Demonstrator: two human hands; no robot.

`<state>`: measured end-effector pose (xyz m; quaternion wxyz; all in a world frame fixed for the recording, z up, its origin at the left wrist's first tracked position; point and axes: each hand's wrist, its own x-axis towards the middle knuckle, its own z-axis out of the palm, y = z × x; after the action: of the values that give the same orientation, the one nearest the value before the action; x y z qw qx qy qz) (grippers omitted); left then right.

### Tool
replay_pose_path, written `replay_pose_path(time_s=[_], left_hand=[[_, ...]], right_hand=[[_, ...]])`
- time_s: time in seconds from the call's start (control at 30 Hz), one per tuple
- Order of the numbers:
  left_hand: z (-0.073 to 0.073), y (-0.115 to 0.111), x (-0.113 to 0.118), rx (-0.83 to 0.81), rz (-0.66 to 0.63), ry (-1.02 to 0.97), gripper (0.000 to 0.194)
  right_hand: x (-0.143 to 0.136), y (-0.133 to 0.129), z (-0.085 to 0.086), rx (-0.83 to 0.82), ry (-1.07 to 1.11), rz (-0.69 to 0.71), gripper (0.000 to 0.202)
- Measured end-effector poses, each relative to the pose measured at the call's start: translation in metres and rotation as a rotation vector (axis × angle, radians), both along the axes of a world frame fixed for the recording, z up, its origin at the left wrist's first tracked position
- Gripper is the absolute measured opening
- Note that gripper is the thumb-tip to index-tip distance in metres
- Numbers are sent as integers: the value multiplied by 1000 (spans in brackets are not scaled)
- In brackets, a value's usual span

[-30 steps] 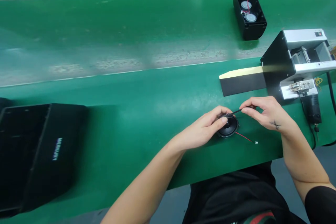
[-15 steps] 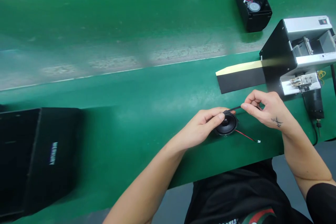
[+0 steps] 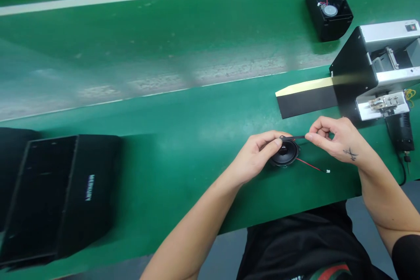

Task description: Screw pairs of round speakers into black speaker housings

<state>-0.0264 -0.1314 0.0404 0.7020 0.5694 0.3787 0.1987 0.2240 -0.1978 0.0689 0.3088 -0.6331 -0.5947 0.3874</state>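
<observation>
A small round black speaker [image 3: 285, 154] is held near the front edge of the green table by my left hand [image 3: 260, 153], its thumb on the rim. From the speaker's right side a red and black wire [image 3: 310, 165] runs out to a white connector. My right hand [image 3: 330, 136] pinches the right end of a thin black strip [image 3: 299, 137]. The strip's other end lies at the speaker's upper rim, by my left thumb.
A metal-topped machine [image 3: 370, 70] with a black and yellow sheet [image 3: 306, 96] stands at the right, beside a black power tool [image 3: 400, 131]. Behind is an open black box [image 3: 328, 6] with two round parts. Large black cases [image 3: 65, 192] stand at the left.
The view has shifted, so the table's objects sit further right in it. The black strip lies flatter across the speaker's upper rim; before, it slanted upward to my right hand.
</observation>
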Motion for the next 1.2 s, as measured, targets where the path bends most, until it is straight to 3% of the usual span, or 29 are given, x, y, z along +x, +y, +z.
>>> replay_pose_path(time_s=[1.2], left_hand=[[-8,-5,6,-11,172,-59,47]], right_hand=[[-24,1,-10,-61,66,72,31]])
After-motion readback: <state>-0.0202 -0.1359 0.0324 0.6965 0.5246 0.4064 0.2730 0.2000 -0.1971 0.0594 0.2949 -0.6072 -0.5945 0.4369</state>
